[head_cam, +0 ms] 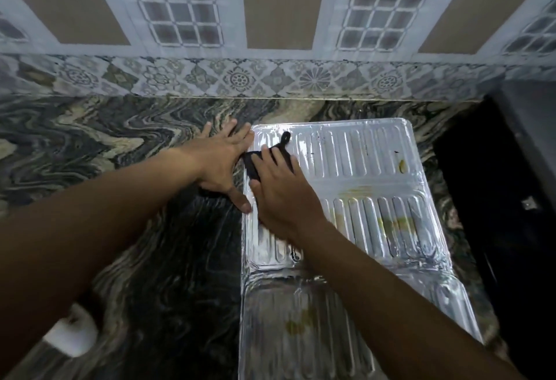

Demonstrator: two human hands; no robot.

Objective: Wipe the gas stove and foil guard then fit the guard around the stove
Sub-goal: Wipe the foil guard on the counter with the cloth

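Note:
The silver foil guard (361, 169) lies flat on the marble counter, ribbed, with yellow stains on its right and lower panels. My right hand (282, 196) presses a dark cloth (285, 146) onto the guard's upper left corner, fingers spread over the cloth. My left hand (222, 160) lies flat on the counter, fingers apart, with its thumb and fingertips against the guard's left edge. The black gas stove (511, 199) shows at the right edge, mostly in shadow.
The swirled dark marble counter (120, 145) stretches left of the guard. A patterned tile wall (270, 33) rises behind it. A white rounded object (72, 334), blurred, sits at the counter's lower left.

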